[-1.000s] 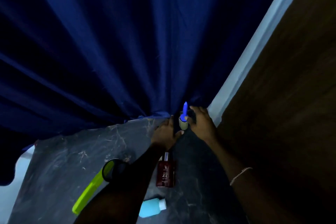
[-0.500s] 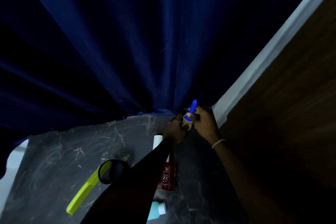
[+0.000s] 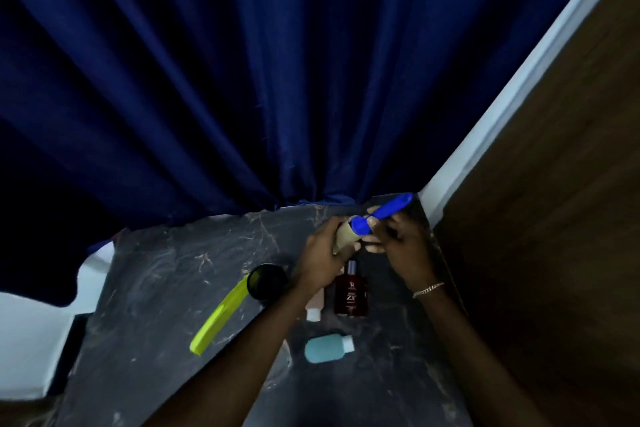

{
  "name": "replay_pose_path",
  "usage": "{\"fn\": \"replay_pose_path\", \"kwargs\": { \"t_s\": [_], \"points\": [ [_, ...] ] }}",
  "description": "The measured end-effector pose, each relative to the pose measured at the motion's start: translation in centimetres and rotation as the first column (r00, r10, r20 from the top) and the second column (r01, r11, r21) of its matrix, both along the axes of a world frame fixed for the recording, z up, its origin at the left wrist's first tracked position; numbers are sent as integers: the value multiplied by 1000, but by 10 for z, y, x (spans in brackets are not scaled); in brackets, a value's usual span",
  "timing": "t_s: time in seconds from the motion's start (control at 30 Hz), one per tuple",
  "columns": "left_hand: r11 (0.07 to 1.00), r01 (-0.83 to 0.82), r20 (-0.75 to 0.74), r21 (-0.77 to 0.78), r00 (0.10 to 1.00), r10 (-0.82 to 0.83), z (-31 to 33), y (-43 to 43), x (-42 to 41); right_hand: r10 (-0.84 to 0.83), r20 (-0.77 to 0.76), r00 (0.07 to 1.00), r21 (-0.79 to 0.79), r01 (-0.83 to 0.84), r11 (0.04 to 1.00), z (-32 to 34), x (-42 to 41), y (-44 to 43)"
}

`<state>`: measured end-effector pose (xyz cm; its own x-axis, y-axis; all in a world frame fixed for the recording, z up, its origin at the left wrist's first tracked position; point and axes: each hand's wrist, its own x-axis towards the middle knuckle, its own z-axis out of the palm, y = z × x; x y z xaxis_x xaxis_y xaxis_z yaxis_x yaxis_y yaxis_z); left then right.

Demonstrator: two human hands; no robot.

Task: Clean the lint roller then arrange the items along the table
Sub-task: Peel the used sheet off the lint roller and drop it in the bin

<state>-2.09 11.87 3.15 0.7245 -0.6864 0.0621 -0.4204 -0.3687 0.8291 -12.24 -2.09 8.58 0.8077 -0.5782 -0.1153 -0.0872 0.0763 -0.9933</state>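
both hands' fingers (image 3: 341, 255) around lint roller (image 3: 367, 224)

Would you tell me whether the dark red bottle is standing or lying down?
Lying flat: the dark red bottle shows its label upward, cap pointing away.

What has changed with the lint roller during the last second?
The lint roller has tipped from upright to slanting up-right. Both hands kept hold: the left hand on the roll, the right hand by the blue handle. The comb and bottles lie where they were.
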Motion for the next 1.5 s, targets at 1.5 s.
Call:
{"fn": "replay_pose_path", "kwargs": {
  "t_s": [1.5],
  "points": [
    [607,-713,508,351,690,516,43,725,-152,573,-743,344,-571,-773,-276,31,19,616]
  ]
}}
